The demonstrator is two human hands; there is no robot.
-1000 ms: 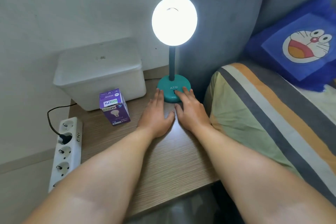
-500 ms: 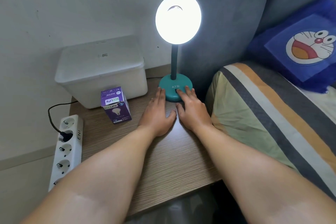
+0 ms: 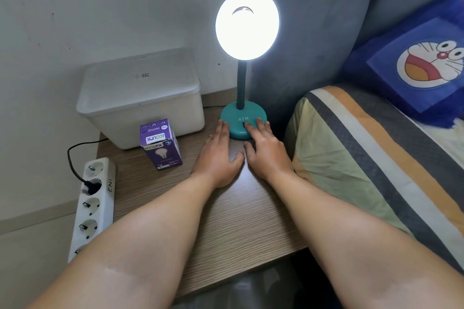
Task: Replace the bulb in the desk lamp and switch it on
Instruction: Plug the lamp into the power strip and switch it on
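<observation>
Wood-grain bench fills the middle of the view, with a bed in striped covers against its right edge and a blue cartoon cushion farther back on it. At the back left of the bench sits a white lidded box, close to the wall. Right of it stands the lamp, teal, its round base at the back right corner, its neck upright and its head glowing bright white toward the camera. A white power strip hangs along the bench's left edge with one black plug in it. A purple bulb carton stands upright just in front of the box, left of the hands. Both hands lie flat and open, palms down, holding nothing, thumbs nearly touching. The left hand has its fingertips at the left rim of the lamp base; the right hand rests its fingers on the front of the base, one fingertip at the dark switch.
</observation>
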